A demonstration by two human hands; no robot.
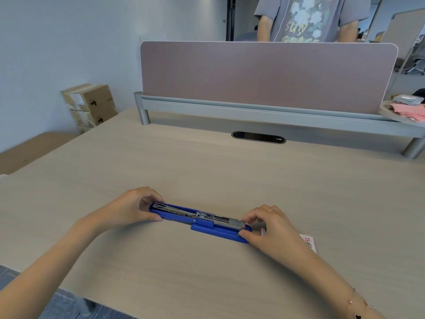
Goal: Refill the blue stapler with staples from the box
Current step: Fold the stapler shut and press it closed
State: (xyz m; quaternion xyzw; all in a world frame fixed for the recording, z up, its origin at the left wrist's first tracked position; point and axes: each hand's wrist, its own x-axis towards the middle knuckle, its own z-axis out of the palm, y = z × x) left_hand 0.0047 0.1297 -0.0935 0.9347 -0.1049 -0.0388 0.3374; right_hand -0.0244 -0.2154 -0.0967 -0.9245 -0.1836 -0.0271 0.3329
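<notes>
The blue stapler (200, 218) lies opened flat on the desk (207, 162), toward the near edge and roughly midway between the left and right edges. I keep it fully unfolded so that the metal magazine channel (225, 220) faces up and is reachable from above.

My left hand (135, 208) is curled around the stapler's left end, thumb on the near side and fingers over the far side. This grip pins the top arm down so that it cannot swing back on the hinge while I work.

My right hand (269, 226) is at the opposite end. Its thumb presses the blue base at the right tip and its fingertips (249, 218) pinch at the end of the channel. The hand is partly closed. I cannot tell whether a strip of staples is between the fingertips, since they cover that spot.

The box (309, 241) of staples sits on the desk just behind my right hand, toward the right edge, mostly hidden by it. It is placed near so that a strip can be fetched without releasing the left-hand hold.

Judgement: the loading step is in hand. The stapler is not yet closed.
</notes>
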